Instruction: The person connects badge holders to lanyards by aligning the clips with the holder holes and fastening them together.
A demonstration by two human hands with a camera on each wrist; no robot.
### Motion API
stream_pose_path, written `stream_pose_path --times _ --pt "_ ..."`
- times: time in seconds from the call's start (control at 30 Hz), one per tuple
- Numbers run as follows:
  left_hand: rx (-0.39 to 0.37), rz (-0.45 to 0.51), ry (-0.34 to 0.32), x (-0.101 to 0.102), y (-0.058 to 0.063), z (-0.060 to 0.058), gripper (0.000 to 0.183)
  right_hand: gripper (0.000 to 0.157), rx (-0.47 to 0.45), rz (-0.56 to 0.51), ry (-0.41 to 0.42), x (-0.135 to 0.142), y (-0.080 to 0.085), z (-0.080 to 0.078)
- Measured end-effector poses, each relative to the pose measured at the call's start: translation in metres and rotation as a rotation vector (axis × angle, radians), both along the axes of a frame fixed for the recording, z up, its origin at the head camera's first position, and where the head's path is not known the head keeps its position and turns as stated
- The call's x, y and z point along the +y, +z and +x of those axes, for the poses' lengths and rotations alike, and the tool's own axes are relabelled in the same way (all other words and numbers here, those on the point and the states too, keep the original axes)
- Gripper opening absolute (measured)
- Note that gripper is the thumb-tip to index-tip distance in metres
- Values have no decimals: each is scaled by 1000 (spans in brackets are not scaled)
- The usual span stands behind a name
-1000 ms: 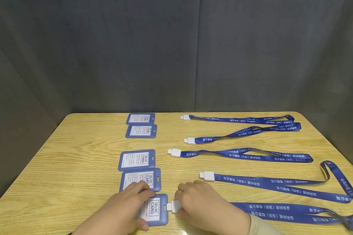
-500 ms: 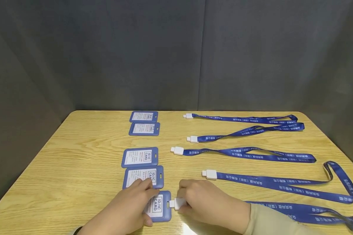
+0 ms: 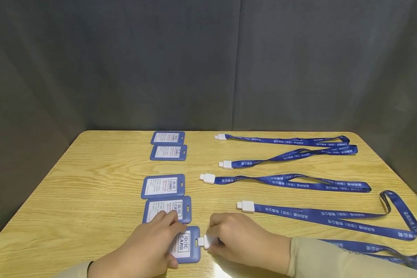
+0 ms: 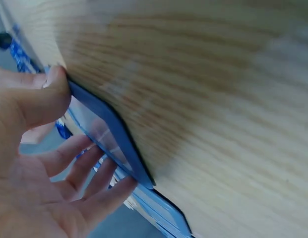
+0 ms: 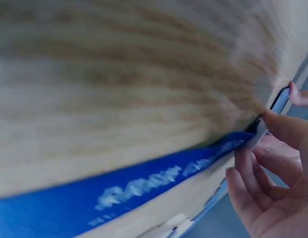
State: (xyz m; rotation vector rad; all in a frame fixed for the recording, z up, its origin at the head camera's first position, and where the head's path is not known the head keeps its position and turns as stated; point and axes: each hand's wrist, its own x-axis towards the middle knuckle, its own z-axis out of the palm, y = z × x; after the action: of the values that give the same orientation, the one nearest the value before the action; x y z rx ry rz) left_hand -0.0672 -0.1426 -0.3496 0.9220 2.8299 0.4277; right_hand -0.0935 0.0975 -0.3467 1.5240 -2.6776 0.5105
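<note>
In the head view, my left hand (image 3: 147,245) grips a blue ID card holder (image 3: 195,255) at the table's near side. The left wrist view shows the thumb on one long edge of this card holder (image 4: 113,118) and the fingers along the opposite edge. My right hand (image 3: 241,242) pinches the white clip (image 3: 210,241) of the nearest lanyard. The clip's narrow tip overlaps the holder's slotted right edge; whether it passes through the slot I cannot tell. From the clip, the blue lanyard strap (image 5: 144,187) runs back beneath the right forearm.
Several more card holders, the closest one (image 3: 187,218) touching or nearly touching the held one, lie in a column behind the left hand. Several blue lanyards, one with its white clip (image 3: 247,206) near my right hand, stretch across the wooden table (image 3: 90,193). A dark curtain (image 3: 160,65) stands behind.
The right forearm has swung farther onto the table, and its sleeve now covers more of the nearest lanyard. The clip tip sits slightly farther over the holder's edge. The left hand keeps its grip.
</note>
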Motion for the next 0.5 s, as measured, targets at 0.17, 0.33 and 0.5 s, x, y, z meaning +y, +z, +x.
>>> stream_pose_path --times 0.17,0.33,0.5 --pt "5 -21 2 2 1 1 62 10 49 83 -6 -6 5 0" --pt "1 -1 12 1 1 1 61 11 119 172 -12 -12 9 1" --pt "-7 23 25 3 0 1 61 11 110 180 -17 -13 10 3"
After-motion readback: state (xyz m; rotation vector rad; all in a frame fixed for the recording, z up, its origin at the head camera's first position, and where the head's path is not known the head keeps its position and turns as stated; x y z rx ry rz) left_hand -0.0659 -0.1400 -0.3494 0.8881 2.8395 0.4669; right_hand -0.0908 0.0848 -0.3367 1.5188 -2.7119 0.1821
